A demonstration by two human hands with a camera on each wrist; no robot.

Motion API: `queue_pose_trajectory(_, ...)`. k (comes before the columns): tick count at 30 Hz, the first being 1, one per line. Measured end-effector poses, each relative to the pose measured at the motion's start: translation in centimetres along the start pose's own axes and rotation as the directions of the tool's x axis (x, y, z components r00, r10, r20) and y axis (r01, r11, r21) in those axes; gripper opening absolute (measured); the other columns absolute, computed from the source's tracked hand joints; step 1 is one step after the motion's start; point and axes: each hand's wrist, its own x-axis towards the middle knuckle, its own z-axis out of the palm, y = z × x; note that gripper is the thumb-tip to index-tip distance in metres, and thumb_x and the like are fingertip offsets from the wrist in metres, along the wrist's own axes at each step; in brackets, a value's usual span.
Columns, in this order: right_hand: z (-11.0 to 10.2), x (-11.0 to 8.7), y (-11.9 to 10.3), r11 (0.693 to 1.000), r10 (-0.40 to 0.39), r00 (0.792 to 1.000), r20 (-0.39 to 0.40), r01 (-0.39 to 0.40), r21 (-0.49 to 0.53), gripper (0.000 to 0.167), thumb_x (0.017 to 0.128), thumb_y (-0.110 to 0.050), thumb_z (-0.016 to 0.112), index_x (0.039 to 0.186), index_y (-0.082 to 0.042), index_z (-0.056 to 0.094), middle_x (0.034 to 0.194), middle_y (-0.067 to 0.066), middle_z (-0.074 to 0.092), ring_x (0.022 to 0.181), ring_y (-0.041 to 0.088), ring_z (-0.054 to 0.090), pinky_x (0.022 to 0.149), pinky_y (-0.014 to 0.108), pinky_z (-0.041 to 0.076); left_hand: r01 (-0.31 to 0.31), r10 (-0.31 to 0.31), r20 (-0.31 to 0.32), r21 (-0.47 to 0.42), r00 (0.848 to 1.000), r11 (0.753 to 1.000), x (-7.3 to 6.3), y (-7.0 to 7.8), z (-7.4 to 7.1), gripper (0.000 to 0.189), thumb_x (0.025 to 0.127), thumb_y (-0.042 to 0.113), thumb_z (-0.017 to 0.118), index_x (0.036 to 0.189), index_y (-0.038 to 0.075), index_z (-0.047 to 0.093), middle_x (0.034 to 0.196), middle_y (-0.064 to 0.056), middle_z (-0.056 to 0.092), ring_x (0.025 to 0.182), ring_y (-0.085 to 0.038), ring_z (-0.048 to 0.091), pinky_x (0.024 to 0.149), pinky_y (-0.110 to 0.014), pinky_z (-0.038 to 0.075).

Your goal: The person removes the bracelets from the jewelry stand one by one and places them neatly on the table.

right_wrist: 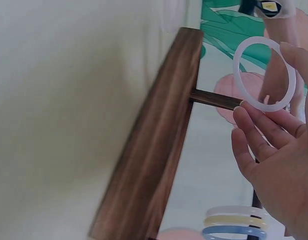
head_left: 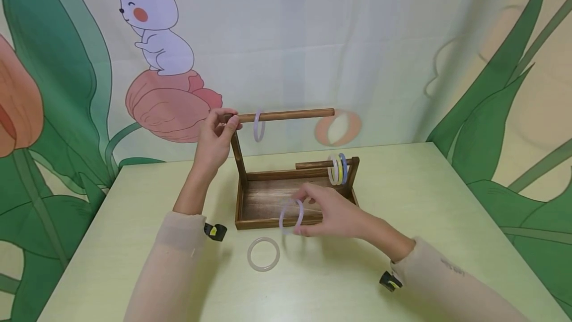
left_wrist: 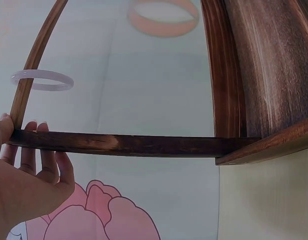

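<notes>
A dark wooden bangle stand (head_left: 263,225) with a tray base stands on the table. My left hand (head_left: 214,145) grips the top of its left post, where the long upper bar (head_left: 299,114) begins. One pale purple bangle (head_left: 255,128) hangs on that bar near the hand. My right hand (head_left: 341,215) pinches another pale purple bangle (right_wrist: 236,72) between thumb and fingertips, upright in front of the tray. White, yellow (head_left: 340,170) and blue (head_left: 344,168) bangles hang on the short lower bar (head_left: 310,165). A translucent pale bangle (head_left: 249,254) lies flat on the table in front.
The pale table (head_left: 402,188) reaches back to a printed cloth (head_left: 393,63) with a rabbit and large leaves. The upper bar's right end is free, and the lower bar's left end is free. A dark band (head_left: 216,232) shows at the left sleeve.
</notes>
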Motion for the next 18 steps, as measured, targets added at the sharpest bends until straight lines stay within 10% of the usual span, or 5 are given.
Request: queue_pose_trajectory(18, 3.0, -1.8, 1.9, 0.999, 0.03, 0.998, 0.049, -0.032, 0.032, 0.064, 0.082, -0.042, 0.093, 0.131, -0.016, 0.061, 0.13, -0.002, 0.069, 0.122, 0.018, 0.064, 0.108, 0.043, 0.052, -0.002, 0.002, 0.005, 0.0, 1.0, 1.0, 0.0, 0.0, 0.0, 0.036, 0.11, 0.029, 0.059, 0.133, 0.001, 0.057, 0.113, -0.011, 0.059, 0.117, -0.037, 0.064, 0.104, -0.032, 0.047)
